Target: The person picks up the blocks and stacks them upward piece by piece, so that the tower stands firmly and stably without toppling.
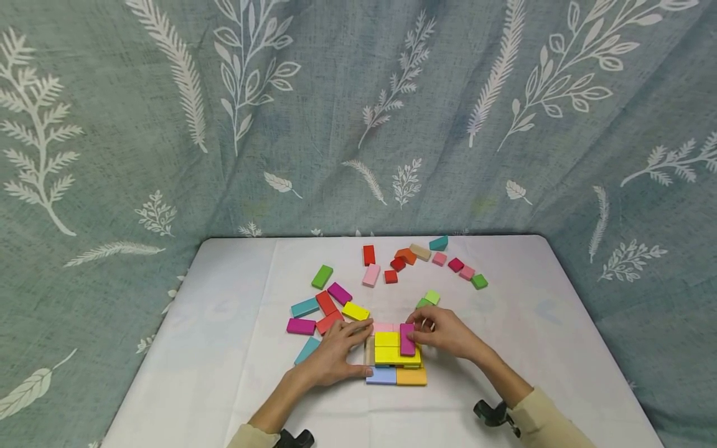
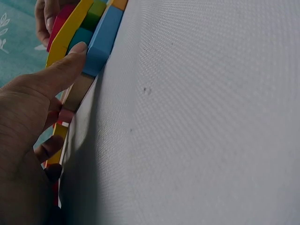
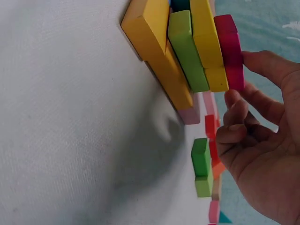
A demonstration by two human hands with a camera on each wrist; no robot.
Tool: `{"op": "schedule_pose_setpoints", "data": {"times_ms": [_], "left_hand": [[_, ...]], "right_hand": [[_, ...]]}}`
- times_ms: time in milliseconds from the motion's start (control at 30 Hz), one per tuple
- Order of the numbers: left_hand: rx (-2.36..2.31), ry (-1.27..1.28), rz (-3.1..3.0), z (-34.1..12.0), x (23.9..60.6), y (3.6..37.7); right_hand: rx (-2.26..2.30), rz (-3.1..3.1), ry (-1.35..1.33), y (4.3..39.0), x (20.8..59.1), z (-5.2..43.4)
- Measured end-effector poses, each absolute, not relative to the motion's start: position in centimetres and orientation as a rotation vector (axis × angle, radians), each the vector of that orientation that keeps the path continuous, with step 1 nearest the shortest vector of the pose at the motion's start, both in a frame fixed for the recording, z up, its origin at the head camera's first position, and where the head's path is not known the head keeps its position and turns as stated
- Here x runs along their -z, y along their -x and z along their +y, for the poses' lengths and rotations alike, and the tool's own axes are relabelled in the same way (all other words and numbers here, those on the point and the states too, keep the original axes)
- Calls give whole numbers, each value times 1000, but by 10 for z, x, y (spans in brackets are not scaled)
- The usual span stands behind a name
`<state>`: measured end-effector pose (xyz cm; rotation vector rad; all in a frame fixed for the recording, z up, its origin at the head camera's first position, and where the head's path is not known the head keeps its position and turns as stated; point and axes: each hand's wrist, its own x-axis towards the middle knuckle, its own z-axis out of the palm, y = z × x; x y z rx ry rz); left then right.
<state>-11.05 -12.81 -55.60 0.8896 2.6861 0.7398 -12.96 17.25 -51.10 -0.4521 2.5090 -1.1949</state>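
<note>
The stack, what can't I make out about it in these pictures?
- Head: the stack's inside, covered by the yellow blocks and purple block.
- Left wrist: part of its side, behind the left hand; the orange block, cut off by the top edge.
- Right wrist: the teal block, cut off by the top edge.

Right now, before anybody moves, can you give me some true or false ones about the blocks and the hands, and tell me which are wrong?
1. The right hand is holding a purple block. True.
2. That purple block is underneath the yellow blocks. False: it is above them.
3. The left hand is next to the pale blue block. True.
4. The table is black on top. False: the table is white.
5. A red block lies loose, away from both hands. True.
</note>
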Motion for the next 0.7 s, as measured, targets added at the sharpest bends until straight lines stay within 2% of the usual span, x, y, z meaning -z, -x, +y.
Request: {"op": "schedule_pose_setpoints", "data": {"times_ms": [700], "left_hand": [[-751,-873,2668,-128,555,110]], "right_hand": [[1163,2484,560,127,514,171]]}}
